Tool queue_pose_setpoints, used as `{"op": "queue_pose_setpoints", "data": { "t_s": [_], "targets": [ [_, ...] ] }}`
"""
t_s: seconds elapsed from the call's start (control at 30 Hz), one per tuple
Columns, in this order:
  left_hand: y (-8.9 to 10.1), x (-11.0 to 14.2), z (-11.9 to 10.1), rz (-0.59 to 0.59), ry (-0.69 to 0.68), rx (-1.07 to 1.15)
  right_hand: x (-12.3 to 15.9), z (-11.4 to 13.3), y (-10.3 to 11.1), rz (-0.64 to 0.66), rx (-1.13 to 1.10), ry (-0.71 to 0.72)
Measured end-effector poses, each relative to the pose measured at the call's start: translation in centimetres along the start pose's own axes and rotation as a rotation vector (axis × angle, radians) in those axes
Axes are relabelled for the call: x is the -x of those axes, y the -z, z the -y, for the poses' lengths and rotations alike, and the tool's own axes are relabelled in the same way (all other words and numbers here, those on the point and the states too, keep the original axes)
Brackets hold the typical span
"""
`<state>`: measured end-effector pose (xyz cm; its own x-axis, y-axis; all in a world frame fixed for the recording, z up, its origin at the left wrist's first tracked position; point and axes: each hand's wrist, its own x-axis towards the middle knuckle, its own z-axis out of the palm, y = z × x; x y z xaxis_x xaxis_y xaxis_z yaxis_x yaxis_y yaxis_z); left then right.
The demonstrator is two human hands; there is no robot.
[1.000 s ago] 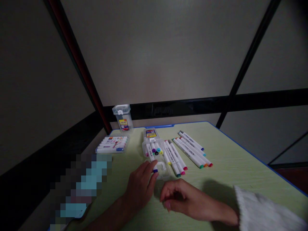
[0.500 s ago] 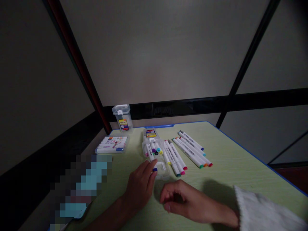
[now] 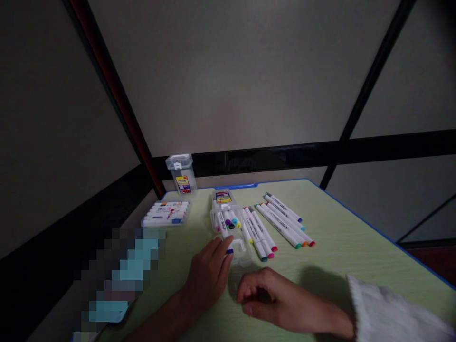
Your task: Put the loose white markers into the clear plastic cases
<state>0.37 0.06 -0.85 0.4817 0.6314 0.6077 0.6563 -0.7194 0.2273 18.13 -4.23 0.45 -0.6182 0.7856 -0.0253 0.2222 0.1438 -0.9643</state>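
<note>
My left hand [image 3: 208, 270] is closed in a pinch on a white marker [image 3: 223, 229] with a dark blue cap end toward me. The marker's far end reaches into a clear plastic marker case [image 3: 223, 197] that lies on its side with its lid [image 3: 248, 259] open toward me. Inside are several markers with purple, black, light blue and yellow ends. My right hand [image 3: 272, 294] rests near the table's front, its fingers loosely curled in, with nothing visible in them. Just beyond it lies a group of loose white markers [image 3: 258, 232], beside the case.
Further right is another group of loose markers [image 3: 285, 221] on the pale green table [image 3: 342, 247]. A clear lidded case [image 3: 182, 173] stands upright at the back left. Before it lies a flat marker pack [image 3: 166, 213]. A pixelated blue object [image 3: 124, 275] is at the left edge.
</note>
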Motion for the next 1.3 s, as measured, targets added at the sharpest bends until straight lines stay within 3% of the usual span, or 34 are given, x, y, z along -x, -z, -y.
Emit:
{"op": "queue_pose_setpoints", "data": {
  "t_s": [1.07, 1.3],
  "targets": [
    [0.00, -0.14, -0.06, -0.009, -0.024, 0.015, 0.32, 0.26, 0.18, 0.018, 0.150, 0.081],
    [0.11, -0.12, -0.15, -0.002, -0.015, 0.011, 0.45, 0.65, 0.21, 0.026, 0.205, 0.032]
  ]
}}
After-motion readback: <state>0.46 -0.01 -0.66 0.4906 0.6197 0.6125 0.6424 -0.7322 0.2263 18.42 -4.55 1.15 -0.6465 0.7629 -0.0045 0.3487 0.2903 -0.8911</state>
